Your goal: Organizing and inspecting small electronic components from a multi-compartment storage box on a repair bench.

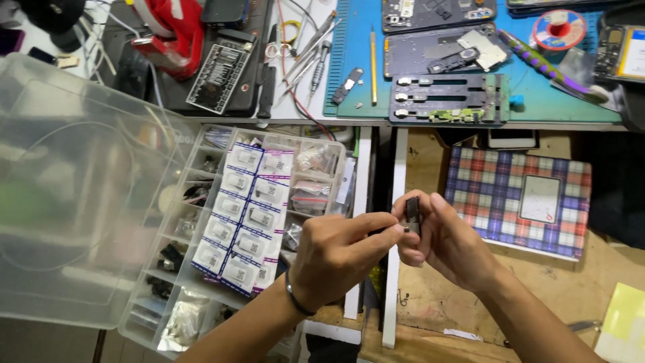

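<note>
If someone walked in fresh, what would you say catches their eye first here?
Most likely the two hands at centre: the left hand and right hand pinch a small dark part between them. Left of them lies an open clear compartment box filled with white packets. A blue work mat holding phone parts runs along the top.

Organizer box [80, 202]: clear glossy plastic. Work mat [531, 101]: matt blue rubbery. Checked pouch [497, 195]: woven cloth. Shelf [571, 282]: rough bare wood.
</note>
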